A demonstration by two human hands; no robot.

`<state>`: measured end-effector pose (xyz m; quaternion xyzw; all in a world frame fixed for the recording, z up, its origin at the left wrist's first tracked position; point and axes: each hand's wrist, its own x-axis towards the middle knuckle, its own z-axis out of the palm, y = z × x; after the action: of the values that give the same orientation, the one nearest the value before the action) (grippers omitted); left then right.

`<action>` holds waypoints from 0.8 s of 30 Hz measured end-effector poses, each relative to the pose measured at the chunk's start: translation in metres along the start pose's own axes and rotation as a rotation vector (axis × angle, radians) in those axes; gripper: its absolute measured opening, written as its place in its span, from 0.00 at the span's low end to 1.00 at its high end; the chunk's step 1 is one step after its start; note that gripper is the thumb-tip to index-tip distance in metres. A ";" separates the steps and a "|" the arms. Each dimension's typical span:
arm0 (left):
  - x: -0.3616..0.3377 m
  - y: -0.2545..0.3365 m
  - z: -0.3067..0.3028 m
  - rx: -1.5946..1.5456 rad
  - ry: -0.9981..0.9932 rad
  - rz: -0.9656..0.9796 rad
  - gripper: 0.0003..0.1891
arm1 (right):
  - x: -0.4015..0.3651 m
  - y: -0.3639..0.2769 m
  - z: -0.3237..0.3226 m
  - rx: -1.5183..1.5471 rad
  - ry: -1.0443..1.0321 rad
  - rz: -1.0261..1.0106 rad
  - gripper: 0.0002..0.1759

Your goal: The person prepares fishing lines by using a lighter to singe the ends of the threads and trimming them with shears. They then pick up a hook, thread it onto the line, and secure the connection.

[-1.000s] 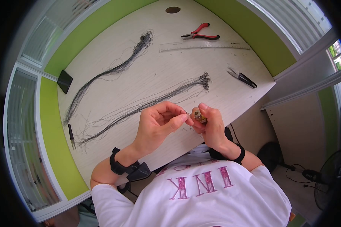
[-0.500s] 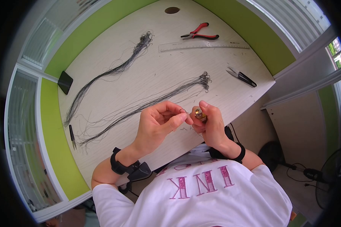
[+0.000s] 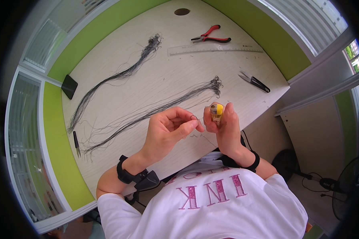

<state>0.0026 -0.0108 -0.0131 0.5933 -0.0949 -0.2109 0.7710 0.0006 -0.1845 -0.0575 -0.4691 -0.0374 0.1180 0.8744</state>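
Observation:
My left hand (image 3: pixel 166 129) is closed in a pinch on a small dark fish hook (image 3: pixel 194 118) with thin line, which partly shows at the fingertips. In my right hand (image 3: pixel 228 131) a yellow lighter (image 3: pixel 216 113) is gripped upright, its metal top facing up. The thumb is raised beside it. A small gap separates the two hands, above the table's near edge. Just beyond them lies a bundle of dark lines (image 3: pixel 159 108) with hooks gathered at its right end. Another hooked bundle (image 3: pixel 117 75) lies farther back on the left.
Red-handled pliers (image 3: pixel 210 36) and a clear ruler (image 3: pixel 211 48) lie at the back. Black thread snips (image 3: pixel 256 82) are on the right, with another dark pair (image 3: pixel 76 143) at the left edge. A black phone-like object (image 3: pixel 69 87) leans by the green partition (image 3: pixel 56 131).
My right hand has shifted slightly right, away from my left, and turned so the yellow lighter shows upright. The left hand has barely moved and still pinches the hook.

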 end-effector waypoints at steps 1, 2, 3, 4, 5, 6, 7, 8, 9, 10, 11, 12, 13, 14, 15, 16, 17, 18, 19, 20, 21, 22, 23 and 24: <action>0.000 0.000 0.000 -0.004 -0.002 0.003 0.06 | 0.001 -0.002 0.003 0.000 -0.001 0.000 0.20; 0.000 0.001 0.003 -0.004 -0.002 0.004 0.06 | 0.002 -0.006 0.007 -0.107 -0.035 -0.154 0.15; 0.001 0.001 0.006 0.020 0.048 0.002 0.05 | 0.003 -0.008 0.009 -0.213 -0.069 -0.308 0.11; 0.001 0.001 0.008 0.046 0.097 0.000 0.04 | 0.004 -0.009 0.007 -0.213 -0.068 -0.309 0.11; 0.001 0.001 0.005 0.046 0.096 0.000 0.04 | 0.005 -0.010 0.003 -0.263 -0.128 -0.343 0.08; 0.000 0.000 0.000 0.021 0.048 -0.017 0.05 | 0.005 -0.011 0.000 -0.312 -0.188 -0.378 0.09; -0.001 -0.001 -0.003 -0.004 -0.001 -0.034 0.06 | 0.005 -0.011 0.001 -0.311 -0.188 -0.378 0.09; -0.001 -0.002 -0.003 -0.003 -0.001 -0.034 0.06 | 0.005 -0.011 0.002 -0.319 -0.194 -0.349 0.09; -0.001 -0.004 -0.003 0.000 0.015 -0.038 0.06 | 0.004 -0.011 0.002 -0.327 -0.200 -0.320 0.08; -0.001 -0.004 -0.003 0.003 0.032 -0.043 0.07 | 0.004 -0.010 0.001 -0.327 -0.199 -0.320 0.08; -0.001 -0.004 -0.002 0.003 0.032 -0.043 0.07 | 0.004 -0.007 -0.001 -0.361 -0.202 -0.315 0.07; -0.001 -0.002 -0.002 0.001 0.026 -0.035 0.07 | 0.004 -0.006 -0.002 -0.395 -0.206 -0.310 0.06; -0.001 -0.001 -0.001 -0.002 0.020 -0.027 0.07 | 0.004 -0.005 -0.002 -0.395 -0.206 -0.310 0.06; 0.000 -0.001 0.002 -0.002 0.020 -0.028 0.07 | 0.004 -0.004 -0.001 -0.411 -0.207 -0.312 0.04; 0.001 -0.001 0.005 0.046 0.054 0.011 0.05 | 0.004 -0.003 -0.001 -0.427 -0.209 -0.314 0.03; 0.001 -0.002 0.007 0.094 0.088 0.050 0.04 | 0.003 -0.002 0.000 -0.427 -0.208 -0.313 0.03; 0.001 -0.001 0.006 0.094 0.088 0.049 0.04 | 0.003 -0.001 0.001 -0.424 -0.169 -0.302 0.02; -0.001 -0.001 0.003 0.119 0.054 0.039 0.05 | 0.002 -0.001 0.001 -0.420 -0.130 -0.290 0.01; -0.001 -0.001 0.002 0.145 0.021 0.029 0.06 | 0.002 -0.001 0.000 -0.420 -0.131 -0.289 0.01; -0.001 0.000 0.001 0.144 0.023 0.029 0.06 | 0.003 -0.002 -0.001 -0.403 -0.116 -0.315 0.02; -0.001 0.001 0.000 0.108 0.029 0.019 0.06 | 0.004 -0.003 -0.003 -0.387 -0.101 -0.342 0.03; -0.001 0.001 0.000 0.072 0.035 0.009 0.06 | 0.004 -0.006 -0.003 -0.387 -0.102 -0.341 0.03; -0.001 0.002 0.001 0.071 0.035 0.009 0.06 | 0.004 -0.011 -0.002 -0.527 -0.116 -0.419 0.05; 0.000 0.002 0.001 0.042 0.034 0.003 0.06 | 0.004 -0.015 -0.001 -0.667 -0.129 -0.498 0.07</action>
<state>0.0026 -0.0113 -0.0110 0.6128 -0.0872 -0.1976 0.7602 0.0074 -0.1917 -0.0458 -0.6947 -0.2405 -0.0862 0.6724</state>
